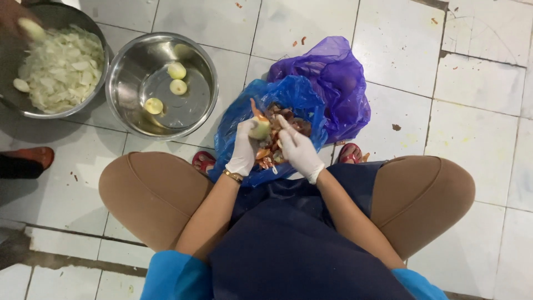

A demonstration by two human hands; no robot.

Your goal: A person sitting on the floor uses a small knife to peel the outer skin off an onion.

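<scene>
The white-gloved left hand (244,147) grips a pale, half-peeled round onion (259,129) over a blue plastic bag (288,94) of brown peels; the gloved right hand (298,151) pinches its skin; a steel bowl (125,66) of three peeled onions sits near

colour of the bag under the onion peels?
Blue bag, with a purple one behind it; head view.

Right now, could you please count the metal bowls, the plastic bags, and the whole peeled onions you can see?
Metal bowls: 2, one with peeled onions, one with chopped onion
Plastic bags: 2, blue and purple
Peeled onions: 4, three in the bowl, one in the left hand
Total: 8
</scene>
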